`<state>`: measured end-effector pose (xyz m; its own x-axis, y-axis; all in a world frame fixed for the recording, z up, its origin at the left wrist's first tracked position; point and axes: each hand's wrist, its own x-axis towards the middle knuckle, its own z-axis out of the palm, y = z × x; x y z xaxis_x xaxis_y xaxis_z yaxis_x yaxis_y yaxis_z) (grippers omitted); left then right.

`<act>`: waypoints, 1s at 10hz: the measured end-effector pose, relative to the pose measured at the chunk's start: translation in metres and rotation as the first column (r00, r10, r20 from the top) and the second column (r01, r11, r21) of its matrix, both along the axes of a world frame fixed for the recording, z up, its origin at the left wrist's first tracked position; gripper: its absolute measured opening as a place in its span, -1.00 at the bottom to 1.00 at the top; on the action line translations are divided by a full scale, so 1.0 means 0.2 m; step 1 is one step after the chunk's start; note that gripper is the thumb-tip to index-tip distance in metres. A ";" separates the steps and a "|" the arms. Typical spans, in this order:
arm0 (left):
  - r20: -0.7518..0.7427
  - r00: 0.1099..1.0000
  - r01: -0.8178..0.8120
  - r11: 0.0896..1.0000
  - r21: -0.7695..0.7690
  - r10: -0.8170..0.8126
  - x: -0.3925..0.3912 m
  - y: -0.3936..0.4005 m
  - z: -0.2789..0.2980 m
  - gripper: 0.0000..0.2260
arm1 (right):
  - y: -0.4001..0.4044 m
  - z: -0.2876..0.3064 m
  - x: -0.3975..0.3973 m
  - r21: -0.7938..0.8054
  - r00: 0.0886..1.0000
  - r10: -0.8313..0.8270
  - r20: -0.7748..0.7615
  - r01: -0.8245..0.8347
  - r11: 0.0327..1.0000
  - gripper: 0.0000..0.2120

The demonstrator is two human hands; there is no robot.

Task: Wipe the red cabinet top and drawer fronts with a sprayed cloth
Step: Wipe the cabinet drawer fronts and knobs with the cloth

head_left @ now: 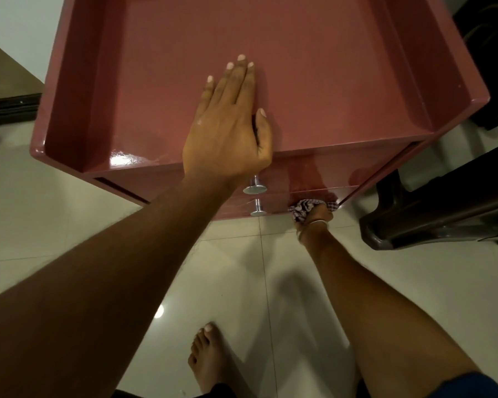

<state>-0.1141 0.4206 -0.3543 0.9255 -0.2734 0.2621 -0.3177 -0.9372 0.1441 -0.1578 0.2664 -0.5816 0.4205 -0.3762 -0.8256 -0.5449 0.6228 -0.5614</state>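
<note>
The red cabinet (314, 81) fills the upper frame, its glossy top walled by raised side rims. My left hand (230, 124) lies flat, palm down, on the front edge of the top, fingers together and holding nothing. Below it, two drawer fronts (322, 173) each carry a round metal knob (255, 188). My right hand (314, 218) is low at the right side of the lower drawer front, closed on a bunched checked cloth (306, 206) pressed against the red surface. The fingers are mostly hidden behind the cloth.
A dark plastic chair or stool (443, 214) stands close to the cabinet's right side. Pale glossy floor tiles (69, 225) lie below, with my bare foot (207, 357) near the bottom. A dark object (10, 107) sits at the left.
</note>
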 end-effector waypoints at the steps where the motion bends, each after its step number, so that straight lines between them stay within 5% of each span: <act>1: -0.010 1.000 -0.007 1.000 -0.006 0.007 -0.01 -0.01 0.01 -0.44 | 0.15 -0.01 -0.01 0.100 0.998 0.062 0.000 -0.062 0.993 -0.56; 2: 0.020 1.000 -0.002 1.000 -0.016 0.003 -0.01 -0.01 -0.02 -0.45 | 0.33 -0.04 0.02 0.208 0.998 -0.009 -0.061 0.022 0.978 -0.54; 5: 0.006 1.000 0.007 1.000 0.002 -0.007 -0.01 0.00 -0.01 -0.45 | 0.29 0.05 -0.03 0.138 0.999 0.035 -0.005 -0.034 0.990 -0.56; 7: 0.003 1.000 0.022 1.000 -0.023 -0.022 0.00 0.01 0.00 -0.43 | 0.36 0.18 0.01 0.027 0.973 -0.228 0.045 0.227 0.974 -0.53; 10: -0.010 0.992 0.123 0.992 -0.003 -0.123 -0.02 0.12 0.02 -0.44 | 0.66 0.30 -0.04 -0.204 0.989 -0.142 0.028 0.145 0.968 -0.47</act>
